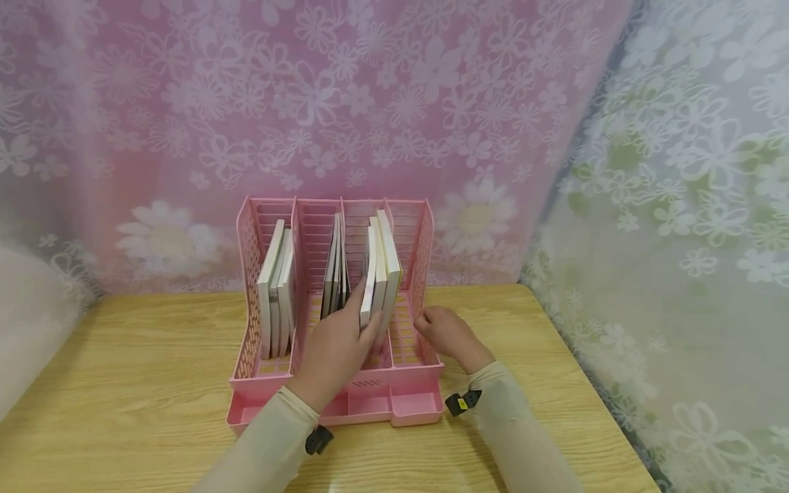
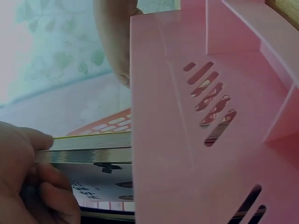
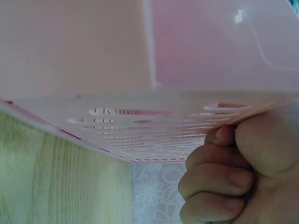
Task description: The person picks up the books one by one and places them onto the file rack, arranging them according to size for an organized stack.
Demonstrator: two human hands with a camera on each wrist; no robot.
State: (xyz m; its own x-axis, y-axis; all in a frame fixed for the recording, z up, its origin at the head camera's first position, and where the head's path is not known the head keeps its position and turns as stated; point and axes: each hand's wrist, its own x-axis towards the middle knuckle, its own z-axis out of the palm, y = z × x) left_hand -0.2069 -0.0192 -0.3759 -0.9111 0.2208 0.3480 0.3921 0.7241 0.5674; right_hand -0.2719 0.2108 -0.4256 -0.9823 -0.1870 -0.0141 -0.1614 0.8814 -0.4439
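Observation:
My left hand (image 1: pixel 329 352) grips upright books (image 1: pixel 388 263) in the third compartment of a pink desktop book rack (image 1: pixel 370 378). In the left wrist view the thumb lies along a thick book (image 2: pixel 98 141) with a yellow edge. The curled fingers lie below, by a cover with dark print. At the rack's right side my right hand (image 1: pixel 450 333) holds the side wall (image 3: pixel 154 121), its fingers curled against the outer face. The thumb tip is hidden. Thin dark-covered books (image 1: pixel 334 274) stand in the second compartment, white ones (image 1: pixel 276 294) in the first.
The rack stands on a wood-grain table (image 1: pixel 142 390), with an open pink tray (image 1: pixel 416 405) along its front. A pink flowered curtain (image 1: pixel 345 103) hangs behind, and a pale flowered one (image 1: pixel 678 239) borders the right edge.

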